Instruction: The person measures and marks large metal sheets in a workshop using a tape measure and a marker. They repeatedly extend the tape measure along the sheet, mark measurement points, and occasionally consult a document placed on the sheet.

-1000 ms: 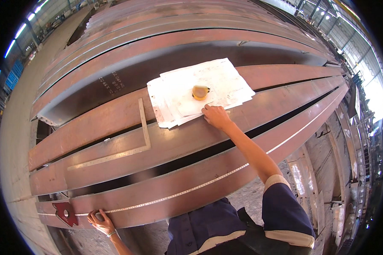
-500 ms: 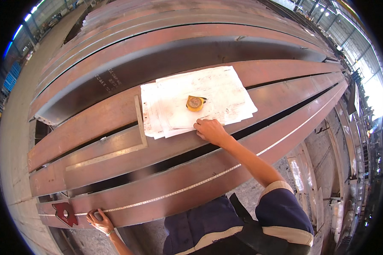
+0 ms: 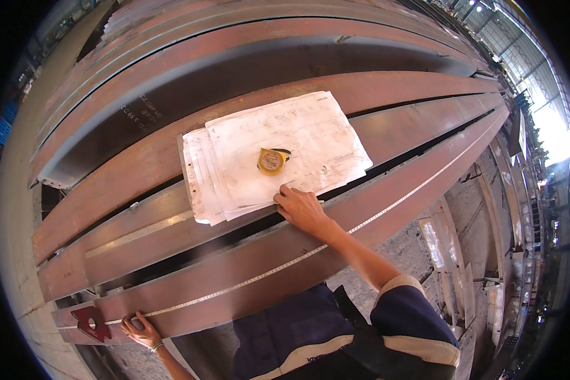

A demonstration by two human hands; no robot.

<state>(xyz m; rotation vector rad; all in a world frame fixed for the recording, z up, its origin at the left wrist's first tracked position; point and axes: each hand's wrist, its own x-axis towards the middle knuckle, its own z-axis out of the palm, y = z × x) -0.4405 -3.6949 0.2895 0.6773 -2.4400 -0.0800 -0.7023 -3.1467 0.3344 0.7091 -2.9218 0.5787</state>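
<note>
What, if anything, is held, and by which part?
Right hand: apparently the papers, by their near edge. Left hand: on the beam at the tape strip; whether it holds anything cannot be told.

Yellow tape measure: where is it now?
In the head view, the yellow tape measure lies near centre, on the paper sheets, beyond and left of the right hand.

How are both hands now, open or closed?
Left hand: curled on the steel beam; can't tell if it's gripping.
Right hand: curled at the edge of the papers; can't tell.
</note>
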